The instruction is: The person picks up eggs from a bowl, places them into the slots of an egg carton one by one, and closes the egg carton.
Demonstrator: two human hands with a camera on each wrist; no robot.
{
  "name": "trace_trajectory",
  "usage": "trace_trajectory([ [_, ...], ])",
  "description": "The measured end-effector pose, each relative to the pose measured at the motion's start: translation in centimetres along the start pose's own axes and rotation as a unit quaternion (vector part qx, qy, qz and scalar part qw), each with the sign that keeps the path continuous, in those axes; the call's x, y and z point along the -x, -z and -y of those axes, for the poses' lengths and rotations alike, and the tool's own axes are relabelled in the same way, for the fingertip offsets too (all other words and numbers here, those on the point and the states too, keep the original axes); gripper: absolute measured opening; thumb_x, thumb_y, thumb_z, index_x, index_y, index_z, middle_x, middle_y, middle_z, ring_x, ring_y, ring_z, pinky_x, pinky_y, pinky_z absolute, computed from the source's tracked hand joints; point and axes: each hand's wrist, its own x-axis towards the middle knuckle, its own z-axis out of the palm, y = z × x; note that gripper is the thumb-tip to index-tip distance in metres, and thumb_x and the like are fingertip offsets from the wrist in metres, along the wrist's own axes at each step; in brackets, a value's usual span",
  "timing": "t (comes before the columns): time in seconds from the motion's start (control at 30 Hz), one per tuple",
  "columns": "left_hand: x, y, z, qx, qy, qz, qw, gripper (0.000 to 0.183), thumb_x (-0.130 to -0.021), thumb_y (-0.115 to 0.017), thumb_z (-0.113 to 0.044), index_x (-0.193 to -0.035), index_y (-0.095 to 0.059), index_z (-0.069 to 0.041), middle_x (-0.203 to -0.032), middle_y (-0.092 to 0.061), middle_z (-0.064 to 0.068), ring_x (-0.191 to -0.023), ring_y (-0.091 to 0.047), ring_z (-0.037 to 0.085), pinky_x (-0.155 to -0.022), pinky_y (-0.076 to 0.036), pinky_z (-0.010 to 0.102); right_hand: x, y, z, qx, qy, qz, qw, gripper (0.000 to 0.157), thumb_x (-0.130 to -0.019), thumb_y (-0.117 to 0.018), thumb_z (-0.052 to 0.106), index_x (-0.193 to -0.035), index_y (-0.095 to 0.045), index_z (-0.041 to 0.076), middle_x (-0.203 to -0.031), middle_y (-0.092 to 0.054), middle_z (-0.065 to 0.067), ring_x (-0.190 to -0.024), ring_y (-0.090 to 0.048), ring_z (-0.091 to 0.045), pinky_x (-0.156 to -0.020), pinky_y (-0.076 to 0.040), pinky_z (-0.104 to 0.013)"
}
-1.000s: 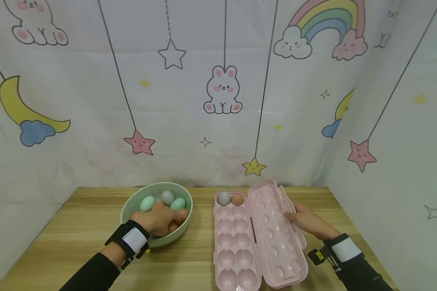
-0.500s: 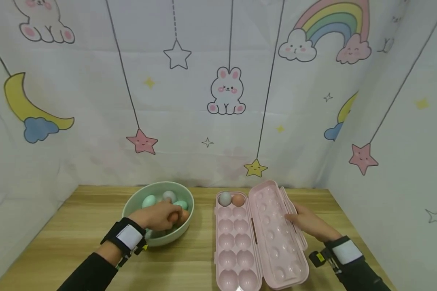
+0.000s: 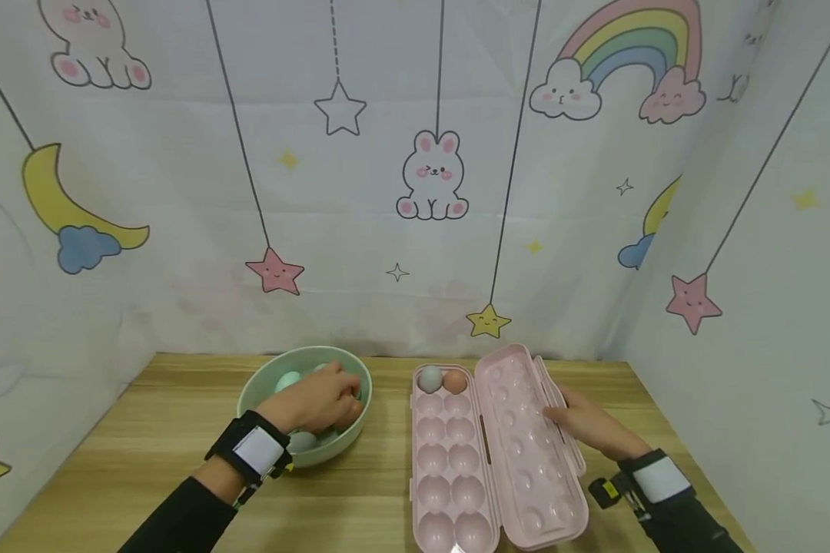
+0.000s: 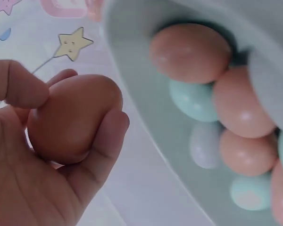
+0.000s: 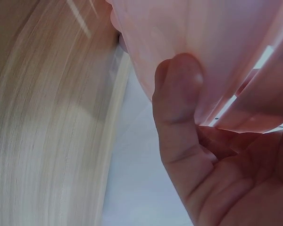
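My left hand [image 3: 321,399] is over the light green bowl [image 3: 266,382]. Its thumb and fingers pinch a brown egg [image 4: 75,117], which in the left wrist view is outside the pile of eggs in the bowl. Brown, pale green and greyish eggs lie in there, partly hidden by the hand in the head view. To the right, a pink egg carton [image 3: 449,458] lies unfolded, with a grey egg [image 3: 430,379] and a brown egg [image 3: 454,381] in its far row. My right hand [image 3: 589,425] grips the outer edge of the carton's lid [image 3: 526,445], thumb on its inner face.
Everything stands on a wood-grain table [image 3: 173,430]. White fabric [image 3: 360,292] printed with stars, rabbits and a rainbow encloses its back and sides. Beside my right wrist sticks out a small black camera [image 3: 605,491].
My left hand has risen from among the eggs and shifted slightly right and away. The right hand has kept its hold on the lid. The head view has turned slightly.
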Motion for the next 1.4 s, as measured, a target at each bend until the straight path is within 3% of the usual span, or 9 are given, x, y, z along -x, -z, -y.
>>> trace_trajectory([
  [0.13,-0.8,0.1,-1.3,0.003,0.002,-0.011,0.9999,0.019,-0.088,-0.047,-0.015,-0.101,-0.061,-0.015,-0.098,-0.047,0.004,-0.079,-0.048,0.018,-0.067,-0.042,0.032,0.1,0.2,0.0,-0.001,0.006,0.0,1.0,0.06,-0.098,-0.044,0.01,-0.149,-0.019,-0.01,-0.141,-0.037,-0.031,-0.117,-0.05,-0.038,-0.09,-0.045,-0.049],
  [0.47,-3.5,-0.5,-4.9,0.002,-0.062,-0.034,0.9975,0.023,-0.096,-0.044,-0.012,-0.112,-0.058,-0.006,-0.107,-0.048,0.012,-0.085,-0.053,0.019,-0.075,-0.045,0.033,0.1,0.3,-0.1,-0.011,0.008,-0.005,1.0,0.059,-0.098,-0.044,0.01,-0.149,-0.022,-0.009,-0.138,-0.042,-0.029,-0.115,-0.053,-0.035,-0.088,-0.046,-0.046],
  [0.63,-5.3,-1.8,-6.2,-0.009,-0.107,-0.044,0.9932,0.028,-0.097,-0.044,-0.01,-0.122,-0.052,-0.001,-0.105,-0.048,0.015,-0.083,-0.055,0.023,-0.073,-0.047,0.035,-0.2,0.0,-0.4,-0.018,0.009,-0.006,1.0,0.059,-0.098,-0.044,0.01,-0.15,-0.022,-0.007,-0.136,-0.045,-0.027,-0.111,-0.055,-0.033,-0.087,-0.047,-0.045],
  [0.77,-6.6,-3.2,-6.8,-0.027,-0.14,-0.061,0.9878,0.03,-0.093,-0.052,-0.007,-0.119,-0.049,0.006,-0.1,-0.05,0.015,-0.084,-0.055,0.025,-0.073,-0.047,0.038,-0.4,0.0,-0.5,-0.016,0.011,-0.008,1.0,0.058,-0.098,-0.043,0.01,-0.149,-0.023,-0.007,-0.137,-0.043,-0.027,-0.113,-0.053,-0.034,-0.088,-0.047,-0.045],
  [0.9,-7.6,-4.5,-7.0,-0.03,-0.145,-0.057,0.9874,0.019,-0.092,-0.055,-0.008,-0.108,-0.051,0.002,-0.091,-0.048,0.009,-0.082,-0.052,0.022,-0.073,-0.046,0.035,-0.6,0.0,-0.5,-0.014,0.013,-0.01,1.0,0.057,-0.099,-0.042,0.01,-0.15,-0.023,-0.006,-0.139,-0.042,-0.027,-0.115,-0.052,-0.035,-0.09,-0.045,-0.046],
  [1.07,-8.6,-6.1,-6.5,-0.01,-0.131,-0.051,0.99,0.006,-0.093,-0.054,-0.007,-0.095,-0.048,-0.006,-0.087,-0.042,0.006,-0.075,-0.047,0.019,-0.063,-0.043,0.032,-0.4,-0.1,-0.4,-0.01,0.02,-0.008,1.0,0.055,-0.1,-0.039,0.011,-0.149,-0.022,-0.007,-0.14,-0.039,-0.029,-0.12,-0.049,-0.039,-0.091,-0.044,-0.049],
  [1.3,-9.5,-7.7,-6.0,0.005,-0.103,-0.061,0.9928,0.021,-0.09,-0.057,-0.007,-0.109,-0.056,0.0,-0.092,-0.045,0.01,-0.077,-0.05,0.021,-0.066,-0.045,0.033,-0.2,-0.1,-0.2,-0.002,0.015,-0.016,1.0,0.054,-0.101,-0.038,0.013,-0.148,-0.025,-0.009,-0.137,-0.044,-0.028,-0.118,-0.05,-0.037,-0.09,-0.045,-0.048],
  [1.4,-9.8,-8.2,-5.9,0.007,-0.1,-0.073,0.9923,0.021,-0.088,-0.059,-0.008,-0.107,-0.057,0.001,-0.092,-0.046,0.008,-0.08,-0.049,0.021,-0.069,-0.045,0.034,-0.1,-0.1,-0.3,0.0,0.012,-0.017,1.0,0.053,-0.101,-0.038,0.012,-0.148,-0.025,-0.009,-0.137,-0.044,-0.028,-0.118,-0.051,-0.036,-0.09,-0.045,-0.047],
])
